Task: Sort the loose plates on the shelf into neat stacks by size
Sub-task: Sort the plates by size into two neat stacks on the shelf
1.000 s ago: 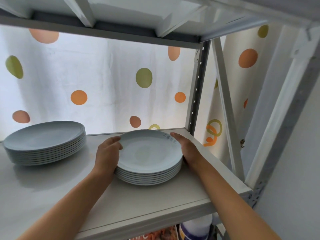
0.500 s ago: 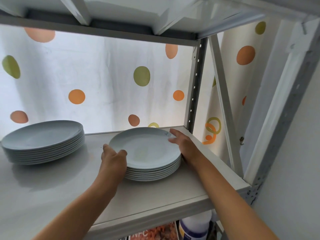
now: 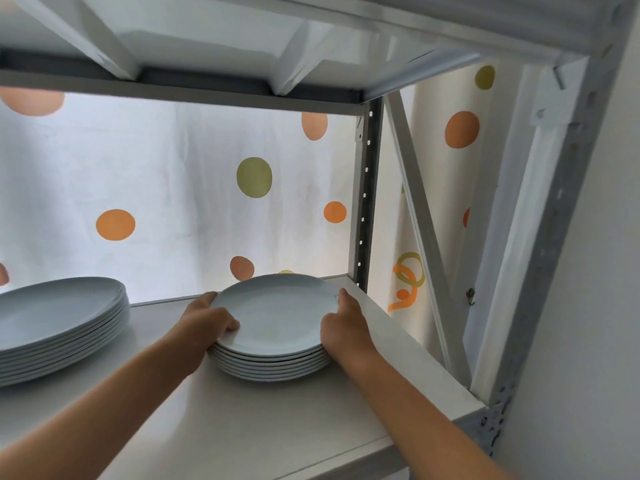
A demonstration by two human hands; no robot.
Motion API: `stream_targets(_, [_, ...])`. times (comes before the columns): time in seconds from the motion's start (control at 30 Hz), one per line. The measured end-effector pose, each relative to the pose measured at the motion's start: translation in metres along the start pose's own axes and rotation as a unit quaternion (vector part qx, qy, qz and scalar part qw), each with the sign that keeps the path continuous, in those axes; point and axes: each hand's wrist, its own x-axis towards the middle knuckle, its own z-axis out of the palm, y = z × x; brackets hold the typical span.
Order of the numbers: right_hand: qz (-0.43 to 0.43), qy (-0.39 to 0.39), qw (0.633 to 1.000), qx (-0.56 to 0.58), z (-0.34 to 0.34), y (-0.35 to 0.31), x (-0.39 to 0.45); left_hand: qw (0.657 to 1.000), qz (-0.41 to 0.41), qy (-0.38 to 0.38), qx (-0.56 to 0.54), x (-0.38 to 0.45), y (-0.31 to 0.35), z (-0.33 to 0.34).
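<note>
While both of your hands bracket the smaller stack of plates [image 3: 275,327], it sits on the white shelf [image 3: 263,420] toward the right end, near the upright post [image 3: 367,199] at the back corner. Your left hand [image 3: 207,323] clasps the stack's left edge: the thumb lies over the rim of the top plate and the other fingers curl around the side of the pile. Your right hand [image 3: 341,327] presses against the right edge, thumb up on the rim of the top plate, the remaining fingers wrapped low along the stacked rims, so each hand is closed on the pile rather than slack. The plates in it look pale grey-blue and lie flat, their rims lined up fairly evenly, with the bottom one resting on the shelf.

Well apart to the left, the larger stack of plates [image 3: 59,327] stands on the same shelf, partly cut off by the edge of the view; its plates are wider and also lie flat. Behind the shelf hangs a white curtain [image 3: 173,188] with orange and green spots, lit from behind. The underside of the next shelf [image 3: 207,36] runs overhead.
</note>
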Motion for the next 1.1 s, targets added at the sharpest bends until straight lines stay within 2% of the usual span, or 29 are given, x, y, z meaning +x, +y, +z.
stream_targets(0.17, [0.019, 0.016, 1.000, 0.010, -0.015, 0.002, 0.020, 1.000, 0.004, -0.010, -0.018, 0.019, 0.004, 0.026])
stream_targets(0.37, [0.043, 0.009, 0.999, 0.021, -0.040, 0.007, 0.065, 0.998, 0.034, 0.025, -0.040, 0.048, 0.011, 0.071])
stream_targets(0.57, [0.058, 0.054, 0.995, 0.059, -0.049, 0.010, 0.092, 0.998, 0.033, 0.039, -0.046, 0.075, 0.019, 0.100])
stream_targets(0.8, [0.042, 0.081, 0.991, 0.094, -0.047, 0.022, 0.109, 0.995, 0.035, 0.052, -0.074, 0.096, 0.016, 0.108])
stream_targets(1.1, [0.024, 0.081, 0.991, 0.103, -0.044, 0.026, 0.112, 0.991, 0.023, 0.031, -0.124, 0.102, 0.014, 0.114])
